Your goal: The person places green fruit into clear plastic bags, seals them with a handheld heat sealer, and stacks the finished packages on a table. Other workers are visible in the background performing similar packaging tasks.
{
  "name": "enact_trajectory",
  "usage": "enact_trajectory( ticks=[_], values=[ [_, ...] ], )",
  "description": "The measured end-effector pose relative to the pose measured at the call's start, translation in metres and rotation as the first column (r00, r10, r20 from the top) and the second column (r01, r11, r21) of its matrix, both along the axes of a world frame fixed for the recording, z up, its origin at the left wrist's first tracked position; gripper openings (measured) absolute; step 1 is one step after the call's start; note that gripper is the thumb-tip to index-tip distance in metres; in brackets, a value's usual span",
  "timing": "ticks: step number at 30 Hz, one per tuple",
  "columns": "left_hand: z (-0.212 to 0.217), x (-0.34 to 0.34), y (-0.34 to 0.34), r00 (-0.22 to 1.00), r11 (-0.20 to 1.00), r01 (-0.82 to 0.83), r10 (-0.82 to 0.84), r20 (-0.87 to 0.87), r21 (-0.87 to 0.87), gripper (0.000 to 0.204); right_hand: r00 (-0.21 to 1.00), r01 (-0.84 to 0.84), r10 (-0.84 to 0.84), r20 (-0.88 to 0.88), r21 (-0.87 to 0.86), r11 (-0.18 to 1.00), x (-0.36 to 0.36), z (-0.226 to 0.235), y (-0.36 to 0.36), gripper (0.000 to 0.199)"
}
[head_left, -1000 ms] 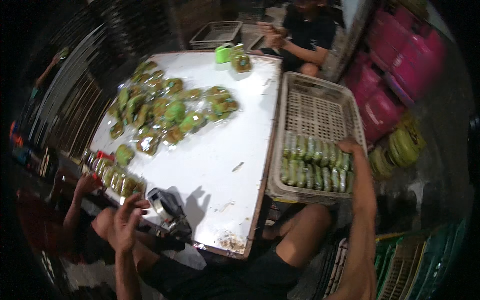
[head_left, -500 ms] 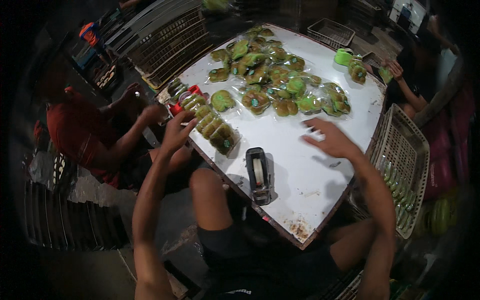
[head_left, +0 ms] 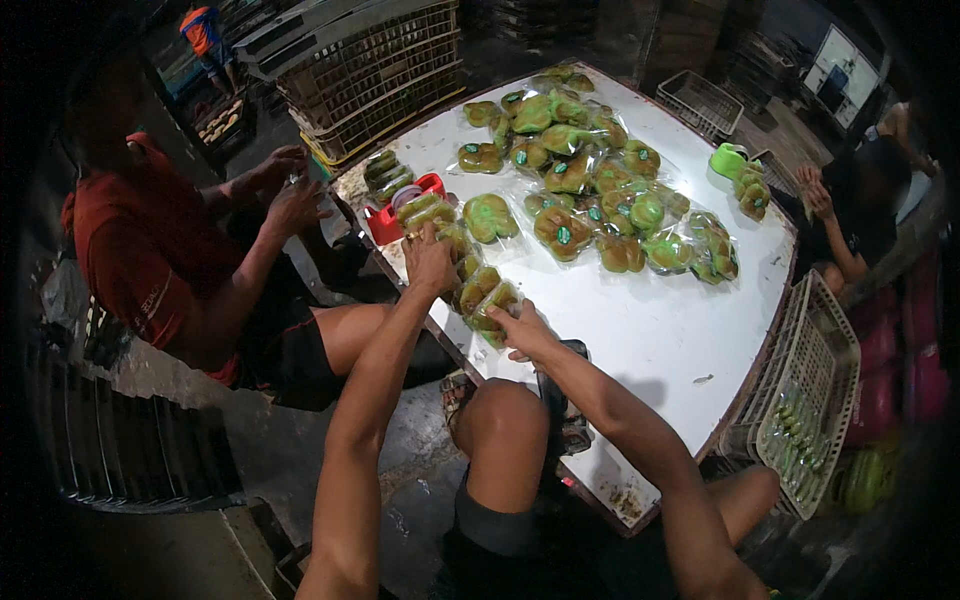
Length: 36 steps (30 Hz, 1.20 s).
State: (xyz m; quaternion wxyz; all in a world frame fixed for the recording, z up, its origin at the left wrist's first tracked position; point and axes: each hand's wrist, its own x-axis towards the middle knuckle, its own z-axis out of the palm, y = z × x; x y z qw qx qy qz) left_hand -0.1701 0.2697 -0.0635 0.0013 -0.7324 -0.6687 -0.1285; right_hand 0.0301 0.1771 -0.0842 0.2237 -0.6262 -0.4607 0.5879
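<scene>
At the near edge of the white table (head_left: 650,330), both of the person's hands are on a row of clear plastic-wrapped packs of green and brownish peppers (head_left: 478,290) lined up along that edge. The left hand (head_left: 430,262) lies on the upper end of the row, fingers bent down over a pack, gripping it. The right hand (head_left: 522,330) presses on the lower end, fingers curled around the last pack. Just beyond the row stands a small red tray (head_left: 388,222), touching its far end. Farther up the table lies a loose heap of the same wrapped peppers (head_left: 590,190). A black tape dispenser (head_left: 560,400) sits by the right forearm. To the left a person in a red shirt (head_left: 140,270) sits, hands together. A white slotted plastic crate (head_left: 815,400) hangs off the table's right side.
</scene>
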Motion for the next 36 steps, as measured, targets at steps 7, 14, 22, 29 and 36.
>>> enact_trajectory(
  ticks=[7, 14, 22, 29, 36],
  values=[
    [-0.028, -0.028, 0.025, 0.96, 0.963, -0.18, 0.217, 0.177, -0.202, 0.091, 0.994, -0.026, 0.02, -0.109, -0.055, 0.998, -0.008, -0.007, 0.008, 0.092],
    [-0.045, -0.036, 0.026, 0.92, 0.936, 0.197, -0.073, 0.386, -0.293, 0.098, 0.809, 0.178, -0.261, -0.527, -0.202, 0.963, -0.013, 0.005, -0.013, 0.095],
    [0.191, 0.143, -0.038, 0.835, 0.959, 0.282, -0.262, 0.484, 0.031, 0.085, 0.618, 0.44, -0.234, -0.75, 0.083, 0.894, 0.097, 0.099, -0.025, 0.105],
    [0.266, 0.382, -0.103, 0.6, 0.745, 0.503, -0.666, 0.443, 0.438, 0.086, 0.718, 0.69, -0.438, -0.541, 0.636, 0.346, 0.359, 0.166, -0.053, 0.102],
    [0.204, 0.603, -0.14, 0.093, 0.596, 0.616, -0.705, 0.704, 0.515, 0.09, 0.547, 0.344, -0.816, -0.19, 0.939, 0.012, 0.565, 0.188, -0.167, 0.072]
  ],
)
